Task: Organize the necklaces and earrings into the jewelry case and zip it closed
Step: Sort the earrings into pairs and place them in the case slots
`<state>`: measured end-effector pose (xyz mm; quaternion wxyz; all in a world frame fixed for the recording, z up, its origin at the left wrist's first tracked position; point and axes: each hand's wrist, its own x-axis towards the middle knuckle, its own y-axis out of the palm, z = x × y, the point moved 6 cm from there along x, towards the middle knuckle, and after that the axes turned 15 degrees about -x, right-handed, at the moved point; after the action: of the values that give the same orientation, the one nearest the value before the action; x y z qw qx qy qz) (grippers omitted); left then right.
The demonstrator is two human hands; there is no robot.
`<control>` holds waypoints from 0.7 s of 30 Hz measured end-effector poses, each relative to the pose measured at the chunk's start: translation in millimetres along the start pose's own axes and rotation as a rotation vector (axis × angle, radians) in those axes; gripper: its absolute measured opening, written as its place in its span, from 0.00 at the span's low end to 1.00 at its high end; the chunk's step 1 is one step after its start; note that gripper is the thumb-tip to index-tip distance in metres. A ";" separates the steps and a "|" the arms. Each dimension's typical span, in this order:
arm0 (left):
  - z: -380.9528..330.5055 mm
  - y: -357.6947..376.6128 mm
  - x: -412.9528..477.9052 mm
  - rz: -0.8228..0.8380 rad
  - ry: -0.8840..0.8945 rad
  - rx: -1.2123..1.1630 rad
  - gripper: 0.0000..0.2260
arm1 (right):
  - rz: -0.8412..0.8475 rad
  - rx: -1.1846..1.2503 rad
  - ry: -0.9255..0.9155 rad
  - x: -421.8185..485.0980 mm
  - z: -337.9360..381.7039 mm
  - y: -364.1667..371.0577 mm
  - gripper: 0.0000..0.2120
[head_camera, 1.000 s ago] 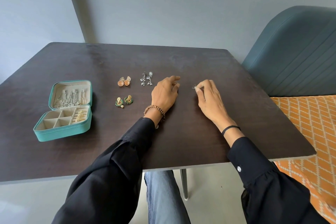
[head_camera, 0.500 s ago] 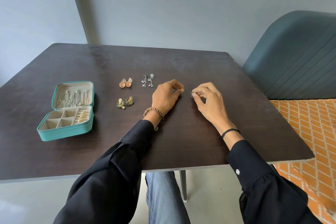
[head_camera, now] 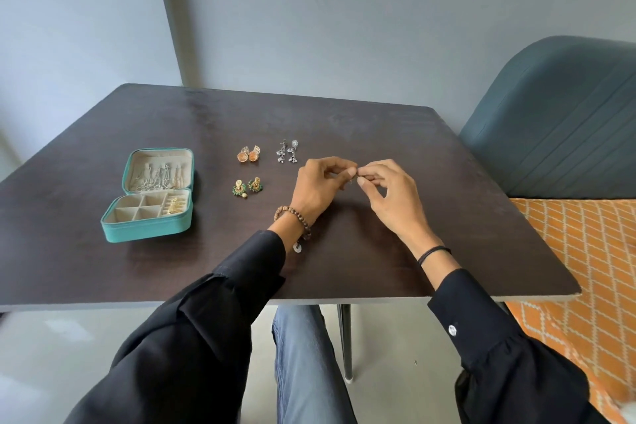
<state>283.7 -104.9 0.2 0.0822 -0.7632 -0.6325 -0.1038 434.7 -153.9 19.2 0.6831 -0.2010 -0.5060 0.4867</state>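
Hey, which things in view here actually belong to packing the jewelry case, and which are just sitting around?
Job: teal jewelry case, orange earrings, silver earrings, green earrings, small piece pinched between left hand and right hand.
Lying about: blue chair, orange patterned fabric.

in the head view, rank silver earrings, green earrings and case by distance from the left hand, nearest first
1. silver earrings, just beyond the left hand
2. green earrings, to its left
3. case, far left
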 end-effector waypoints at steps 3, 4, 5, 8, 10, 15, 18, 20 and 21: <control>-11.2 -6.6 -11.7 -0.024 -0.012 -0.069 0.07 | -0.017 0.070 -0.012 -1.5 17.5 -8.8 0.06; -15.8 -9.1 -15.2 -0.032 -0.022 -0.094 0.07 | -0.019 0.099 -0.012 -1.6 22.9 -11.2 0.06; -19.6 -11.5 -18.0 -0.037 -0.035 -0.115 0.07 | -0.019 0.135 -0.007 -1.5 27.1 -12.5 0.06; -31.1 -21.2 -28.8 -0.035 -0.070 -0.144 0.06 | -0.002 0.292 0.045 -3.2 37.6 -12.2 0.08; -37.6 -27.4 -35.8 -0.027 -0.099 -0.171 0.06 | 0.013 0.442 0.117 -5.3 41.9 -8.7 0.11; -52.6 -45.4 -51.2 -0.017 -0.101 -0.183 0.05 | 0.030 0.666 0.206 -10.3 59.3 0.3 0.11; -57.4 -59.5 -58.3 -0.059 -0.100 -0.204 0.07 | 0.029 0.681 0.186 -10.1 74.5 2.5 0.10; -60.8 -67.0 -63.1 -0.087 -0.094 -0.209 0.07 | 0.031 0.631 0.144 -10.2 85.5 3.1 0.08; -62.3 -71.1 -65.6 -0.101 -0.089 -0.209 0.06 | 0.029 0.590 0.113 -10.2 91.5 3.3 0.07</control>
<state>198.7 -169.9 42.7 -0.0314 -0.7386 -0.6588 -0.1395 351.8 -181.2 48.8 0.7322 -0.0279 -0.3012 0.6103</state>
